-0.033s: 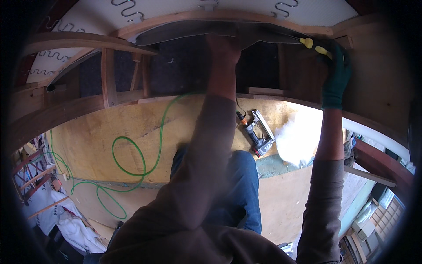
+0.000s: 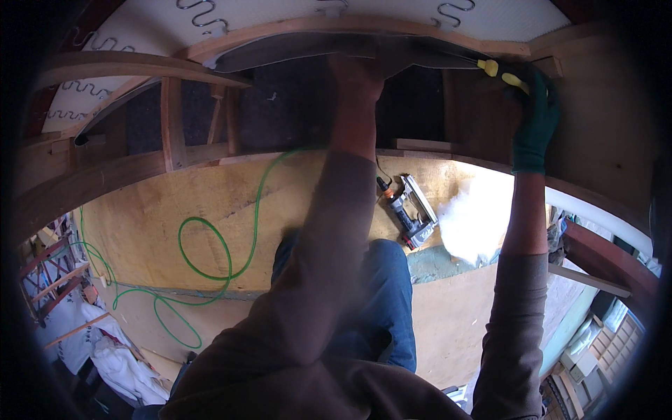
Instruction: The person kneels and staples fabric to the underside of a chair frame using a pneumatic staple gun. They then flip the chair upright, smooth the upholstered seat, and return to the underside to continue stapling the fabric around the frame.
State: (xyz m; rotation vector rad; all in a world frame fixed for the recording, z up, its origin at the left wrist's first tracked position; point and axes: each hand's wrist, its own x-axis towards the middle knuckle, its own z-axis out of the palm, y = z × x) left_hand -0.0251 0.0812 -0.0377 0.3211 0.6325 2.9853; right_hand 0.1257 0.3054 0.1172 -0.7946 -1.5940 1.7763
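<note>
A strip of grey fabric (image 2: 294, 50) runs along the curved wooden rail of a furniture frame (image 2: 448, 36) at the top. My left hand (image 2: 358, 80), bare, reaches up to the middle of this strip; its fingers are hidden behind the fabric and in shadow. On the right, my right hand (image 2: 537, 115) wears a green glove and is closed round the black and yellow handle of a screwdriver (image 2: 488, 68). The thin shaft points left, along the rail, and its tip is lost against the fabric.
Zigzag springs (image 2: 203, 15) line the white panel above. Below the frame, a staple gun (image 2: 411, 213) lies on a wooden board beside white stuffing (image 2: 469, 224). A green air hose (image 2: 227, 259) loops at left. Wooden uprights (image 2: 173, 122) cross the frame's left side.
</note>
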